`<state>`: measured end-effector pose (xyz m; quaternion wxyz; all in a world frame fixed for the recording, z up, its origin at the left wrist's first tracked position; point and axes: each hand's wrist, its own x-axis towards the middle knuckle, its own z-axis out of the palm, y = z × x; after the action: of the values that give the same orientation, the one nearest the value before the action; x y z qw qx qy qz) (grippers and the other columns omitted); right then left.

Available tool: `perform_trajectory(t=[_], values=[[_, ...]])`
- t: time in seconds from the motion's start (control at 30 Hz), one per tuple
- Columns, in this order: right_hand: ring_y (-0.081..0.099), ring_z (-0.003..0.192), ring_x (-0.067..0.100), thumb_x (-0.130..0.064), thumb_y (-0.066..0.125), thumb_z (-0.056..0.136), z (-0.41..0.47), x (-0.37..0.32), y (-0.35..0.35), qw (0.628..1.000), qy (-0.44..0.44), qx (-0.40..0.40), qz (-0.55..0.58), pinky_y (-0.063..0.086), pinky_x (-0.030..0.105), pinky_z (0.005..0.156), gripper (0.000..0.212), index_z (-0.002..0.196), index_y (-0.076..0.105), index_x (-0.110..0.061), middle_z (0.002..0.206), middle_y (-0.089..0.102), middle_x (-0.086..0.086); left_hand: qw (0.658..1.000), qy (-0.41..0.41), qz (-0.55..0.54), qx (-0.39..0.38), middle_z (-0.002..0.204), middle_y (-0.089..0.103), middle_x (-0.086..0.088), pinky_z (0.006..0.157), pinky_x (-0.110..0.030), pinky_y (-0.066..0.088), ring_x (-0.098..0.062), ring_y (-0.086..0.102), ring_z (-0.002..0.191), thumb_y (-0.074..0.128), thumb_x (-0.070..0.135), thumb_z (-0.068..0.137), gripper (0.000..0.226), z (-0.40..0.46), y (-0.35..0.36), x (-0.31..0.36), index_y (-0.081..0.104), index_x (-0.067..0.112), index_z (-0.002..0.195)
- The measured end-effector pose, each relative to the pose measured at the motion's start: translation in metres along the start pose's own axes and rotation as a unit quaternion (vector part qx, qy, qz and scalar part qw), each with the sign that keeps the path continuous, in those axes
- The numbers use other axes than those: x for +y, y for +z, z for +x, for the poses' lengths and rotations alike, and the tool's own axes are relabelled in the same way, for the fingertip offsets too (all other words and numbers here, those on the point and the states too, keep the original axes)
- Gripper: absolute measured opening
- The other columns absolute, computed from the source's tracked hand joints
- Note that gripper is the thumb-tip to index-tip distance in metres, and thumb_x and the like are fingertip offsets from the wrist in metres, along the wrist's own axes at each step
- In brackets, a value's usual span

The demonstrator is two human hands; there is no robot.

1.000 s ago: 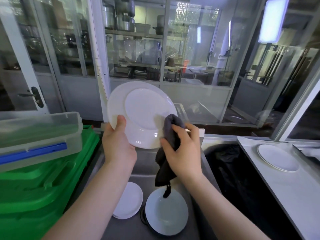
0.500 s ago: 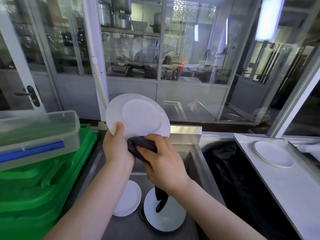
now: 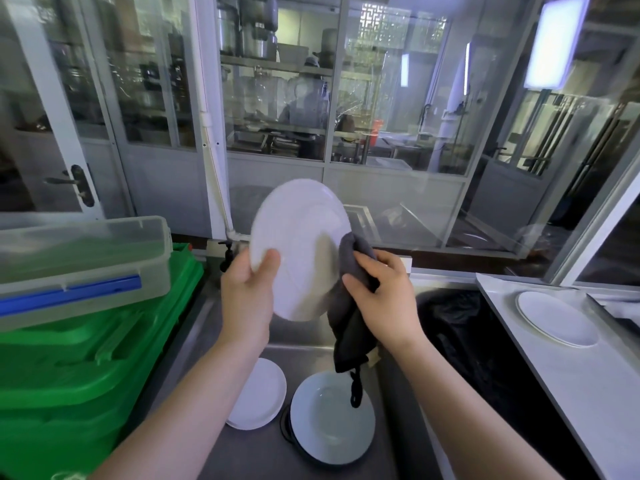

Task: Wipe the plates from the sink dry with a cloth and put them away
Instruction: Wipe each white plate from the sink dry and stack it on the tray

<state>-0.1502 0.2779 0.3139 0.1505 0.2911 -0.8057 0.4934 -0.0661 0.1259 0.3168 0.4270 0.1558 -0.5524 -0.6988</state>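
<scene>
My left hand (image 3: 247, 292) grips a white plate (image 3: 298, 244) by its lower left rim and holds it upright above the steel sink (image 3: 194, 341), underside toward me. My right hand (image 3: 382, 296) clutches a dark grey cloth (image 3: 349, 327) against the plate's right edge; the cloth's tail and loop dangle down. Down in the basin lie two more white plates, a flat one (image 3: 259, 396) on the left and a deeper one (image 3: 332, 417) on the right. Another white plate (image 3: 556, 318) rests on the pale counter (image 3: 568, 372) to the right.
Green plastic crates (image 3: 79, 368) stack up at the left, topped by a clear lidded box (image 3: 83, 261) with a blue clip. A black-lined bin (image 3: 485, 348) fills the gap between sink and counter. Glass partitions (image 3: 381, 98) close off the back.
The cloth hand slid from the plate's lower left, by the other hand, back over to its right edge. The plate turned and tilted in my left hand.
</scene>
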Motion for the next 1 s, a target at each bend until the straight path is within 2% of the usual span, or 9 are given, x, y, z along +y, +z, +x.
perform_trajectory(t=[0.13, 0.23, 0.33, 0.57, 0.67, 0.77, 0.83, 0.9, 1.0], values=[[0.058, 0.096, -0.005, -0.038, 0.066, 0.079, 0.001, -0.005, 0.004, 0.983, 0.091, -0.011, 0.157, 0.044, 0.016, 0.082, 0.024, 0.102, 0.061, -0.033, 0.097, 0.063, -0.020, 0.959, 0.166, 0.208, -0.095, 0.066, 0.063, 0.005, 0.057, -0.028, 0.042, -0.016, 0.057, 0.062, 0.057, 0.035, 0.082, 0.011, -0.015, 0.005, 0.003, 0.061, 0.025, 0.076], [0.064, 0.104, 0.017, -0.069, 0.066, 0.066, -0.001, -0.006, 0.005, 0.903, 0.175, -0.051, 0.390, 0.051, 0.034, 0.087, 0.063, 0.105, 0.064, -0.019, 0.105, 0.071, 0.000, 0.843, 0.374, 0.370, -0.112, 0.049, 0.053, -0.002, 0.042, -0.026, 0.035, -0.028, 0.051, 0.045, 0.055, 0.040, 0.085, 0.030, -0.017, 0.005, 0.005, 0.064, 0.012, 0.075], [0.063, 0.113, 0.019, -0.082, 0.045, 0.070, 0.000, -0.021, -0.002, 0.844, 0.198, -0.110, 0.487, 0.054, 0.028, 0.086, 0.076, 0.107, 0.073, -0.022, 0.117, 0.069, 0.007, 0.740, 0.505, 0.421, -0.140, 0.057, 0.066, 0.001, 0.036, -0.021, 0.042, -0.022, 0.062, 0.047, 0.055, 0.033, 0.084, 0.023, -0.014, 0.008, 0.014, 0.071, 0.017, 0.088], [0.056, 0.113, 0.047, -0.018, 0.059, 0.066, -0.002, -0.024, -0.011, 0.794, 0.259, -0.052, 0.547, 0.043, 0.057, 0.102, 0.059, 0.121, 0.058, 0.003, 0.123, 0.057, 0.034, 0.648, 0.591, 0.445, -0.180, 0.100, 0.075, -0.001, 0.055, -0.028, 0.058, -0.013, 0.073, 0.086, 0.067, 0.019, 0.085, 0.010, -0.005, 0.009, 0.013, 0.077, 0.017, 0.085], [0.063, 0.100, 0.039, -0.008, 0.050, 0.069, -0.005, -0.020, -0.009, 0.760, 0.296, -0.039, 0.577, 0.054, 0.046, 0.086, 0.061, 0.127, 0.050, 0.009, 0.122, 0.058, 0.033, 0.633, 0.594, 0.454, -0.200, 0.103, 0.075, -0.004, 0.074, -0.035, 0.060, -0.019, 0.071, 0.096, 0.068, 0.019, 0.082, 0.012, 0.001, 0.009, 0.014, 0.077, 0.015, 0.089], [0.069, 0.080, 0.027, -0.001, 0.046, 0.079, -0.004, -0.006, -0.010, 0.779, 0.322, -0.010, 0.538, 0.055, 0.026, 0.059, 0.043, 0.121, 0.055, 0.008, 0.103, 0.068, 0.021, 0.705, 0.478, 0.461, -0.251, 0.136, 0.056, -0.006, 0.111, -0.041, 0.034, -0.026, 0.046, 0.132, 0.053, 0.054, 0.085, 0.052, 0.006, 0.002, 0.010, 0.068, 0.016, 0.116], [0.069, 0.093, 0.030, -0.006, 0.053, 0.074, -0.003, 0.004, -0.012, 0.792, 0.329, -0.011, 0.514, 0.056, 0.028, 0.068, 0.046, 0.119, 0.057, 0.006, 0.111, 0.067, 0.022, 0.846, 0.293, 0.376, -0.239, 0.154, 0.030, 0.002, 0.118, -0.033, 0.016, -0.018, 0.022, 0.145, 0.044, 0.066, 0.084, 0.067, 0.008, -0.004, 0.008, 0.043, 0.028, 0.139], [0.067, 0.102, 0.032, -0.012, 0.059, 0.064, -0.004, 0.008, -0.016, 0.805, 0.325, -0.025, 0.496, 0.056, 0.034, 0.080, 0.057, 0.119, 0.057, 0.003, 0.114, 0.067, 0.021, 0.958, 0.049, 0.210, -0.191, 0.153, 0.035, 0.006, 0.114, -0.036, 0.025, -0.011, 0.036, 0.138, 0.042, 0.065, 0.086, 0.064, 0.012, -0.007, 0.008, 0.040, 0.032, 0.141], [0.072, 0.083, 0.021, -0.014, 0.063, 0.062, -0.004, 0.012, -0.020, 0.836, 0.307, -0.027, 0.453, 0.055, 0.024, 0.061, 0.053, 0.112, 0.060, 0.001, 0.092, 0.074, 0.011, 0.918, -0.299, -0.090, -0.246, 0.116, 0.068, -0.009, 0.075, -0.044, 0.059, -0.024, 0.072, 0.086, 0.056, 0.042, 0.085, 0.041, 0.024, -0.009, 0.007, 0.061, 0.018, 0.118]])
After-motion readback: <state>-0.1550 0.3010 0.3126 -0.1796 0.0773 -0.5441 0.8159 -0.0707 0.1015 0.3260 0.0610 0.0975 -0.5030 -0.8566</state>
